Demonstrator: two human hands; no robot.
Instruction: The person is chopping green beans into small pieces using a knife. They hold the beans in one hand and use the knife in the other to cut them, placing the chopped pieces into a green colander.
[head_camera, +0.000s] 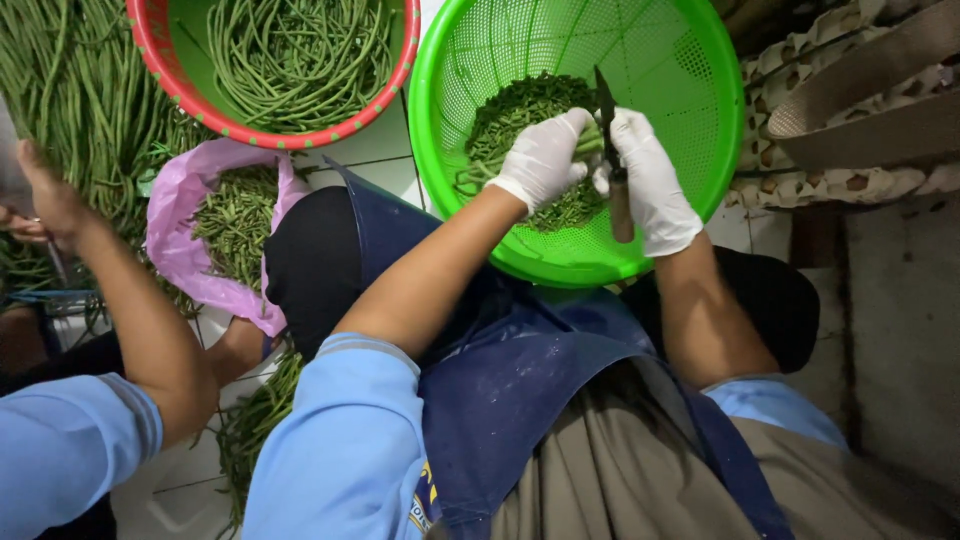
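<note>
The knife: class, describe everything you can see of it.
The knife has a dark, narrow blade pointing up and a pale wooden-looking handle pointing down toward the person. The right hand, in a white glove, grips it where blade meets handle. It stands nearly upright over the green basket, its blade against the beans held by the gloved left hand.

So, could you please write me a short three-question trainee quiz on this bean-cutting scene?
1. True or false: the right hand holds the knife with its blade pointing up.
2. What lies in the green colander?
A. whole long beans
B. cut bean pieces
C. nothing
3. Which container holds the uncut long beans?

Key:
1. True.
2. B: cut bean pieces, under the gloved left hand.
3. The red basin.
</note>
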